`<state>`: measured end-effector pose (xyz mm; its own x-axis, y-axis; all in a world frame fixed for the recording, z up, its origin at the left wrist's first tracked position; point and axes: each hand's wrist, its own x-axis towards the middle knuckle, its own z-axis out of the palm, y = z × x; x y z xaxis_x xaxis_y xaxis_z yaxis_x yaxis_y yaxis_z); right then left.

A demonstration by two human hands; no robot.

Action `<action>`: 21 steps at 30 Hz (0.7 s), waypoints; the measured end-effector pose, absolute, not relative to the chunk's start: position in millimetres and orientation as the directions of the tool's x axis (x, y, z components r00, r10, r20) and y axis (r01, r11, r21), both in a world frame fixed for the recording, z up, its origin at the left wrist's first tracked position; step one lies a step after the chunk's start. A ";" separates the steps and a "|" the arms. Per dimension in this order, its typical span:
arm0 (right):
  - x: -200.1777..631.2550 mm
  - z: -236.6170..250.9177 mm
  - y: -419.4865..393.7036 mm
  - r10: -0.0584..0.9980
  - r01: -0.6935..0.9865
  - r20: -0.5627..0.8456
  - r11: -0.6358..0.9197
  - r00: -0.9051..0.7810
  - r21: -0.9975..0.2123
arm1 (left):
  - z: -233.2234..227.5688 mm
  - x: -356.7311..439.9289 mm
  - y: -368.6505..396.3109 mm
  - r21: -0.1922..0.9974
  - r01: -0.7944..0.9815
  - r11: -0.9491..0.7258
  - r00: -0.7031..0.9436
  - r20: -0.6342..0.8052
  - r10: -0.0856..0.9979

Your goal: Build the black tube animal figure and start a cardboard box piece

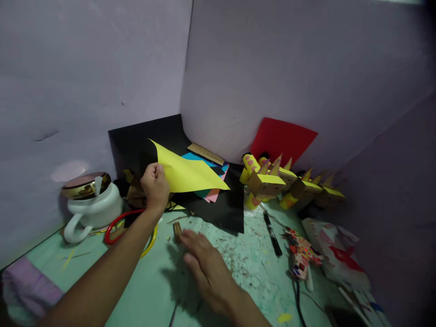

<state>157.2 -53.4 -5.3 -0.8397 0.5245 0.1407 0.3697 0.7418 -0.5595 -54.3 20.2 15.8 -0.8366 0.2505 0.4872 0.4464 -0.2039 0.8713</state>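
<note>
My left hand [156, 185] is closed on the left edge of a yellow paper sheet [187, 172], which is raised above the table and curls at its upper corner. Behind and under the sheet lies a large black sheet [221, 211], bent up against the wall, with blue and pink paper pieces [214, 195] on it. My right hand [207, 263] is over the table with its fingers stretched out and holds nothing. Close to its fingertips is a small brown block [177, 232]; whether they touch I cannot tell.
On the left stand a white mug-like pot [97, 206] with a gold lid and a red ring [112, 229]. Yellow cardboard animal figures [267, 184] line the right back, before a red sheet [282, 141]. A black marker [272, 234], a patterned corded object [302, 252] and a plastic bag [335, 245] lie right.
</note>
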 end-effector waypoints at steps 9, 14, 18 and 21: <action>107.6 -20.8 -81.9 0.321 0.207 0.176 0.858 -0.931 -0.469 | 19.8 -53.0 15.8 0.864 0.486 -0.133 -0.801 0.501 0.328; 147.8 -13.8 -81.2 0.373 0.211 0.266 0.849 -0.889 -0.484 | 17.5 -51.8 17.2 0.858 0.501 -0.113 -0.793 0.507 0.337; 156.5 -18.5 -62.2 0.848 0.733 0.124 0.510 -0.514 -0.450 | 15.1 -47.0 18.2 0.844 0.525 -0.113 -0.775 0.529 0.345; 148.5 -27.6 -92.5 0.610 0.458 0.144 0.711 -0.779 -0.534 | 14.5 -44.8 20.1 0.837 0.534 -0.116 -0.761 0.536 0.365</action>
<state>148.5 -92.5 -27.6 -0.7793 0.6099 0.1438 0.4575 0.7106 -0.5345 -44.8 20.1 14.5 -0.7610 0.3653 0.5361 0.5342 -0.1162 0.8374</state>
